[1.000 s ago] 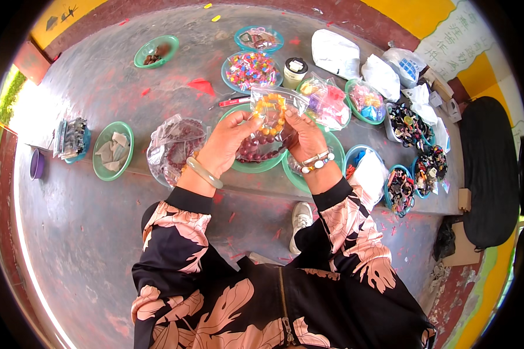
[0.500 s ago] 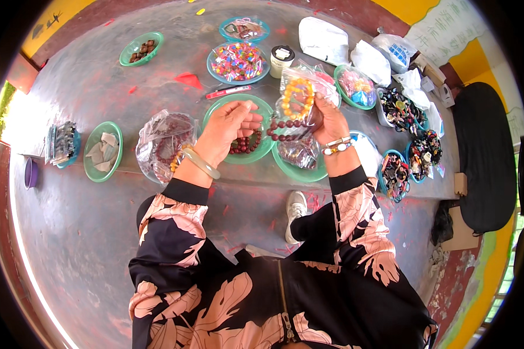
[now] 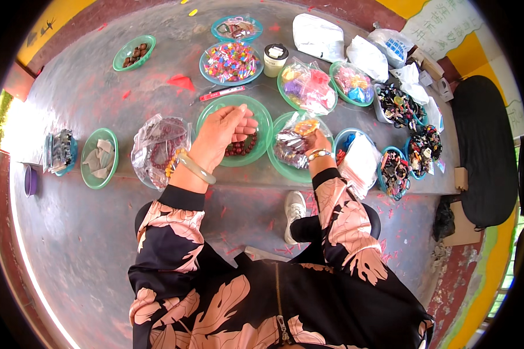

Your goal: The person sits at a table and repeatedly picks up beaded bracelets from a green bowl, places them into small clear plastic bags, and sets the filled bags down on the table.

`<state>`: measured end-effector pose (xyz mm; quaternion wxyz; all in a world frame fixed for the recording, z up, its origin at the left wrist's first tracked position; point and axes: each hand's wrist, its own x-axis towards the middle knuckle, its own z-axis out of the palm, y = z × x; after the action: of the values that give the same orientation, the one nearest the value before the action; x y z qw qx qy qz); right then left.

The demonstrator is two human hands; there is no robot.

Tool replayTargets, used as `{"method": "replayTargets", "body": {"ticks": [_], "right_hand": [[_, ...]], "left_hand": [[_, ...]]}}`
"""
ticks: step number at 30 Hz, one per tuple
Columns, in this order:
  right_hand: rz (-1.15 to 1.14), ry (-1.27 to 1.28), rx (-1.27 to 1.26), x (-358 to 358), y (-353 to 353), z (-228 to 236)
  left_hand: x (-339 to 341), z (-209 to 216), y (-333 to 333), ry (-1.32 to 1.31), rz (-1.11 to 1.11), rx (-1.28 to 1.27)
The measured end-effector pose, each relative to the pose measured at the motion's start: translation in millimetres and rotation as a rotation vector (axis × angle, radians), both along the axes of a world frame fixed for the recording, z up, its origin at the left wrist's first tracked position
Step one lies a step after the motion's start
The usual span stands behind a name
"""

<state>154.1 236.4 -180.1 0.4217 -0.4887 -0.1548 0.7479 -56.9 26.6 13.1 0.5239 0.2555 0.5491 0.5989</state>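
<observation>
My right hand point(image 3: 319, 143) is down at a green basin point(image 3: 291, 175), its fingers closed on a clear plastic bag of bead bracelets point(image 3: 305, 127). Yellow beads show through the plastic, and more bagged dark beads point(image 3: 289, 148) lie beneath. Over a second green basin point(image 3: 264, 116) hovers my left hand point(image 3: 226, 131), its fingers curled in and the thumb against them; whatever they may hold is hidden. Dark red bead bracelets point(image 3: 241, 146) lie in that basin, partly covered by this hand. By my left wrist sits a heap of bagged bead bracelets point(image 3: 157, 148).
Beyond my hands are a blue basin of colourful small packets point(image 3: 232, 61), a lidded cup point(image 3: 275, 60) and a red-and-white marker point(image 3: 222, 93). Rightward stand a basin of pink and purple bags point(image 3: 307, 87), white packets point(image 3: 360, 166) and basins of dark trinkets point(image 3: 395, 174). Leftward is a basin of cloth pieces point(image 3: 100, 158).
My right hand has lowered toward me with the bag of yellow and dark red beads, from in the air down into the green basin. The left hand has barely moved.
</observation>
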Motion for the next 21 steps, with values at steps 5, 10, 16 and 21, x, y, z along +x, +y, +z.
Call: {"method": "replayTargets", "body": {"ticks": [5,10,16,21], "right_hand": [[-0.049,-0.064,0.008,-13,0,-38],[0.02,-0.76,0.217,20,25,-74],[-0.046,-1.346,0.431,-21,-34,5],[0.376,-1.696,0.786,-14,-45,4]], "left_hand": [[0,5,-4,0.019,-0.019,-0.009],[0,12,-2,0.019,-0.029,-0.021],[-3,9,-10,0.047,-0.021,-0.04],[0,8,-8,0.079,-0.035,-0.049]]}}
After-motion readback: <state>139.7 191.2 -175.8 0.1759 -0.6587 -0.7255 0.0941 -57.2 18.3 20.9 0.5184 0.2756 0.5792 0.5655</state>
